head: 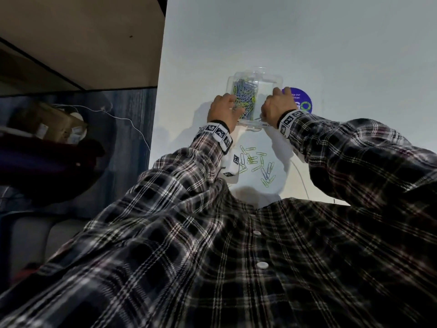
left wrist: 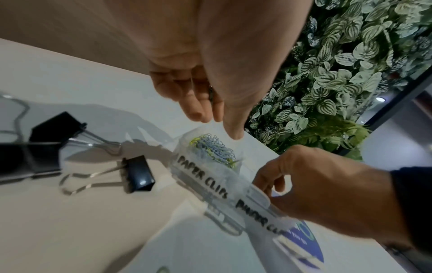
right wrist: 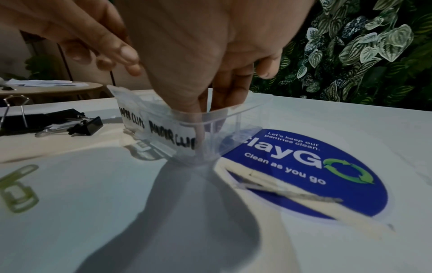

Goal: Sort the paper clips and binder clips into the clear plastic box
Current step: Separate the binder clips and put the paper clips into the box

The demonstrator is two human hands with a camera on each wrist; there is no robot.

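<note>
Both hands at the clear plastic box (head: 269,82), the left hand (head: 223,110) loosely curled, the right hand (head: 275,107) pinching its wall, as loose paper clips (head: 257,165) lie behind the wrists, toward the body.

Your clear plastic box (head: 269,81) stands upright on the desk (head: 331,55), its left compartment heaped with blue and yellow paper clips (head: 244,95), more paper clips scattered nearer you, black binder clips (left wrist: 139,175) lying left of it.

I sit at a white table (head: 307,43), a leafy green wall (right wrist: 364,48) beyond and blue-grey carpet (head: 132,129) left.
</note>
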